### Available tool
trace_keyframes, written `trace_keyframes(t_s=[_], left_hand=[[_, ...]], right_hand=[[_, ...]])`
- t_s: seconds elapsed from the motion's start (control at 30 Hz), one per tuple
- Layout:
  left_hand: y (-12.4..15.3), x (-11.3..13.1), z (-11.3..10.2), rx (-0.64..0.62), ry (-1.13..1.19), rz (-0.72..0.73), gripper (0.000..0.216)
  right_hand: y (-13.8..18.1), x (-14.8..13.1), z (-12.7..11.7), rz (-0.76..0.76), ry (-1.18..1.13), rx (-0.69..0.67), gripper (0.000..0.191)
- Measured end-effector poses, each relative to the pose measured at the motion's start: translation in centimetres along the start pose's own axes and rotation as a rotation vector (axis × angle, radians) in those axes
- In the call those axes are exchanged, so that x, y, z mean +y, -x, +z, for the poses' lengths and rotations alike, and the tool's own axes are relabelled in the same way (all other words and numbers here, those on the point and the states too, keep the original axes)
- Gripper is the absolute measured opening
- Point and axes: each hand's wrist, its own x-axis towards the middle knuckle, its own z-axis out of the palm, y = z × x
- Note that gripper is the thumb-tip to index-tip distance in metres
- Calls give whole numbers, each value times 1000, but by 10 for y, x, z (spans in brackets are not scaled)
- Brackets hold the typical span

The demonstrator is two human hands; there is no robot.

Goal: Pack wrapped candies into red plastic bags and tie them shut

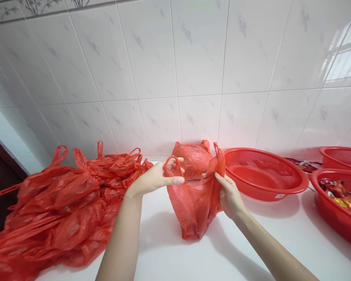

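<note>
A thin red plastic bag [193,207] hangs upright over the white counter between my two hands, its mouth pulled apart. My left hand [156,177] pinches the bag's left handle loop. My right hand [229,195] grips the right handle and edge. Just behind the open bag, against the tiled wall, sits a filled and tied red bag [193,158].
A big heap of loose red plastic bags [61,207] covers the counter's left side. To the right stands a red colander basket [265,173] with nothing in it, then two more red baskets [339,203], the nearer one holding wrapped sweets. A white tiled wall backs the counter [222,249].
</note>
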Motion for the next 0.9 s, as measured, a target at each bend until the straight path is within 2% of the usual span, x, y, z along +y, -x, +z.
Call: trace_keyframes(t_s=[0.1,0.2,0.3,0.4,0.6,0.9], left_hand=[[-1,-4,-5,-109,28,-34,49],[-1,-4,-10,-151,37,-90,59],[-2,-5,-13,-146,48,-105,44],[-4,-8,-13,-102,105,-93,32],[-6,-6,-11,62,161,-64,30],[-8,-3,-4,108,242,7,33]], right_hand=[[-1,-3,-4,-2,9,5,34],[-3,-6,-7,-1,15,14,35],[-5,-9,-10,1,18,22,34],[-6,-12,-11,-2,33,17,35],[-8,-18,-16,-34,40,-15,29],[-4,-31,-13,-39,96,-126,30]])
